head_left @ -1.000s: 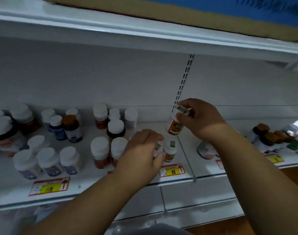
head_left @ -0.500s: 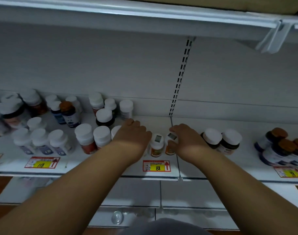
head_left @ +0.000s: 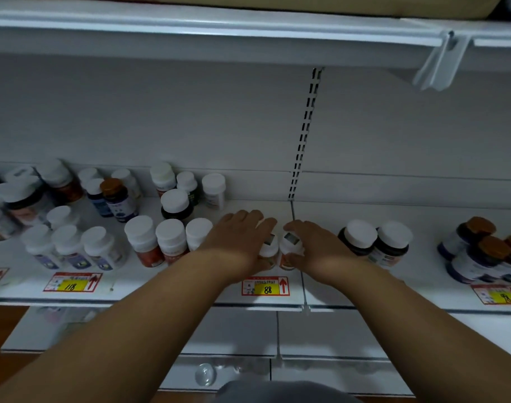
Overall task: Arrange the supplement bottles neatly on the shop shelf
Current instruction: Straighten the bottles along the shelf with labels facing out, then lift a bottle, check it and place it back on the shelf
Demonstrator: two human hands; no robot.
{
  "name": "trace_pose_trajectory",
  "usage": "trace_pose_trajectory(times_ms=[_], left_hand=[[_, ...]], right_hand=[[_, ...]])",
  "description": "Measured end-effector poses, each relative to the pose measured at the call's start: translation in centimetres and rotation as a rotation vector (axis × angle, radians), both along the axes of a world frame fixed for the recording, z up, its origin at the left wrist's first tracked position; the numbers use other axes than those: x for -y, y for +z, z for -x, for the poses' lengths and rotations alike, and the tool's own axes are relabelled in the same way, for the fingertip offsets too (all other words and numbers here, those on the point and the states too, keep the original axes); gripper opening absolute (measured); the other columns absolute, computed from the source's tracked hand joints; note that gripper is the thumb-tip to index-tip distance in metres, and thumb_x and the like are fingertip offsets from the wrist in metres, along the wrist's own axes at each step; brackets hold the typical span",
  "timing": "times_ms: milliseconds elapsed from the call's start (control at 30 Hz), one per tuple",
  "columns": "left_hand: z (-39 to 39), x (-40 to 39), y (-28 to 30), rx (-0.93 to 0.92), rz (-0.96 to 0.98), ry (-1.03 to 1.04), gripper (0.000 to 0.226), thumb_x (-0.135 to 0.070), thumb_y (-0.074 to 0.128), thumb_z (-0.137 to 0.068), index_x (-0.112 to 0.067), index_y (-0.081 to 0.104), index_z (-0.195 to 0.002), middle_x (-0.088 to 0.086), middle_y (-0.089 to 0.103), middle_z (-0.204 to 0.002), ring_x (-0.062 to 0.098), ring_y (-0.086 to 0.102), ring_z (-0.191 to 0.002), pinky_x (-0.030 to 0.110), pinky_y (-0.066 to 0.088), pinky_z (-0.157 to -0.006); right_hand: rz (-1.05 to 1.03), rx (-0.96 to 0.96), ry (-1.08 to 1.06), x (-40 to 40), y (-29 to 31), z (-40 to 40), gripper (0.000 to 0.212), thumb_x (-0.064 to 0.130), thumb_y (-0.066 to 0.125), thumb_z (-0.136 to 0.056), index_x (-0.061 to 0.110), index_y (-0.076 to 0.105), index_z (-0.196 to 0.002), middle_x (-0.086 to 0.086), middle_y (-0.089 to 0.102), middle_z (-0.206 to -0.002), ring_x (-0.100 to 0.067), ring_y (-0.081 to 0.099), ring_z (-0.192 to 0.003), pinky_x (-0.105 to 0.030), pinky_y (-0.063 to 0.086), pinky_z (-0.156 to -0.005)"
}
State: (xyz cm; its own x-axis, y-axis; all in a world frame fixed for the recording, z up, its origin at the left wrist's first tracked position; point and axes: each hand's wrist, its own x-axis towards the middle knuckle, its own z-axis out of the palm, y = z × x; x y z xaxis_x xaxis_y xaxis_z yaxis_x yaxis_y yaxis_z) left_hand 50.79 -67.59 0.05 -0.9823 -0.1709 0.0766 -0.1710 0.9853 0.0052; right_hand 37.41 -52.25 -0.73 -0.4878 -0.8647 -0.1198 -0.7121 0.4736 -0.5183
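Two small white-capped bottles with orange labels stand side by side on the white shelf (head_left: pixel 324 289), just behind the "88" price tag (head_left: pixel 266 286). My left hand (head_left: pixel 239 239) wraps the left small bottle (head_left: pixel 270 248), fingers over its cap and thumb at its front. Around the right small bottle (head_left: pixel 291 242) my right hand (head_left: pixel 318 247) does the same, index finger behind and thumb in front. The two bottles touch or nearly touch. Their lower halves are mostly hidden by my thumbs.
Three white-capped bottles (head_left: pixel 170 239) stand in a row just left of my left hand, with several more bottles behind and further left. Two dark bottles (head_left: pixel 376 242) stand right of my right hand. Orange-capped bottles (head_left: pixel 484 251) crowd the far right. An upper shelf (head_left: pixel 248 30) hangs overhead.
One second ago my right hand held its bottle up in the air; it has come down onto the shelf beside the other. Both hands have since closed in, pushing the pair together.
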Motion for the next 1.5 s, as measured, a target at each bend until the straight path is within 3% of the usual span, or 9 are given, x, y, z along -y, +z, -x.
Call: trace_pose_trajectory(times_ms=[100, 200, 433, 533, 633, 767, 1067, 1267, 1500], left_hand=[[0.7, -0.3, -1.2, 0.06, -0.069, 0.041, 0.065, -0.058, 0.05, -0.09, -0.026, 0.027, -0.142, 0.004, 0.049, -0.131, 0.025, 0.046, -0.114, 0.034, 0.034, -0.085], [0.6, -0.2, -1.7, 0.046, -0.085, 0.022, 0.056, -0.052, 0.054, -0.09, -0.026, 0.032, -0.134, 0.003, 0.054, -0.118, 0.023, 0.047, -0.102, 0.032, 0.027, -0.073], [0.9, 0.0, -1.3, 0.052, -0.106, -0.018, 0.054, -0.055, 0.057, -0.086, -0.026, 0.036, -0.127, 0.0, 0.055, -0.115, 0.021, 0.047, -0.1, 0.031, 0.028, -0.075], [0.5, -0.4, -0.9, 0.011, -0.094, 0.008, 0.067, -0.065, 0.051, -0.084, -0.024, 0.034, -0.134, 0.0, 0.051, -0.123, 0.021, 0.046, -0.107, 0.034, 0.035, -0.088], [-0.6, -0.2, 0.7, -0.072, -0.098, 0.044, 0.073, -0.065, 0.049, -0.083, -0.021, 0.031, -0.14, 0.001, 0.047, -0.127, 0.023, 0.041, -0.113, 0.036, 0.031, -0.094], [-4.1, 1.9, 3.8, -0.245, -0.095, 0.095, 0.056, -0.052, 0.052, -0.084, -0.017, 0.051, -0.127, 0.005, 0.058, -0.114, 0.026, 0.05, -0.105, 0.036, 0.038, -0.086], [-11.9, 11.4, 6.6, -0.372, -0.164, 0.305, 0.033, -0.033, 0.053, -0.077, -0.014, 0.061, -0.102, 0.005, 0.063, -0.096, 0.028, 0.054, -0.09, 0.029, 0.028, -0.07], [-13.7, 16.1, 5.4, -0.307, -0.228, 0.263, 0.032, -0.033, 0.051, -0.082, -0.017, 0.057, -0.11, 0.003, 0.057, -0.103, 0.026, 0.049, -0.098, 0.033, 0.037, -0.076], [-13.6, 18.8, 4.4, -0.333, -0.38, 0.153, 0.047, -0.034, 0.061, -0.089, -0.017, 0.05, -0.131, 0.003, 0.055, -0.125, 0.023, 0.048, -0.115, 0.028, 0.033, -0.089]], right_hand=[[-0.016, -0.002, 0.01, -0.1, -0.1, 0.2, 0.062, 0.033, 0.069, -0.085, 0.028, 0.039, -0.139, 0.001, 0.05, -0.129, -0.016, 0.051, -0.111, -0.028, 0.043, -0.092], [-0.023, -0.008, 0.022, -0.4, -0.4, 0.3, 0.062, 0.033, 0.068, -0.085, 0.029, 0.039, -0.139, 0.002, 0.049, -0.13, -0.016, 0.05, -0.113, -0.026, 0.041, -0.092], [-0.022, -0.026, 0.022, -0.5, -0.9, 0.3, 0.066, 0.036, 0.066, -0.086, 0.031, 0.033, -0.142, 0.001, 0.046, -0.133, -0.017, 0.049, -0.115, -0.026, 0.041, -0.09], [0.039, -0.009, 0.008, -0.3, -0.2, 0.0, 0.064, 0.042, 0.058, -0.09, 0.033, 0.028, -0.146, 0.005, 0.04, -0.138, -0.013, 0.045, -0.123, -0.025, 0.037, -0.096], [0.267, -0.047, -0.01, 1.3, 1.6, -0.5, 0.041, 0.035, 0.047, -0.098, 0.027, 0.043, -0.139, 0.005, 0.047, -0.131, -0.011, 0.047, -0.119, -0.019, 0.032, -0.092], [0.45, -0.097, 0.059, 6.4, 4.6, -2.0, 0.028, 0.025, 0.05, -0.098, 0.019, 0.057, -0.124, -0.001, 0.056, -0.119, -0.009, 0.054, -0.103, -0.02, 0.038, -0.085], [0.137, -0.116, 0.253, 19.8, 7.4, -6.4, 0.044, 0.034, 0.061, -0.092, 0.021, 0.051, -0.133, -0.008, 0.054, -0.125, -0.022, 0.055, -0.109, -0.028, 0.041, -0.083], [-0.184, -0.138, 0.29, 22.7, 7.0, -8.0, 0.045, 0.041, 0.061, -0.09, 0.019, 0.053, -0.129, -0.006, 0.052, -0.134, -0.023, 0.052, -0.113, -0.034, 0.043, -0.09], [0.112, -0.232, 0.004, 22.8, 7.8, -8.1, 0.043, 0.033, 0.058, -0.092, 0.014, 0.051, -0.13, -0.01, 0.057, -0.125, -0.027, 0.055, -0.11, -0.029, 0.042, -0.086]])
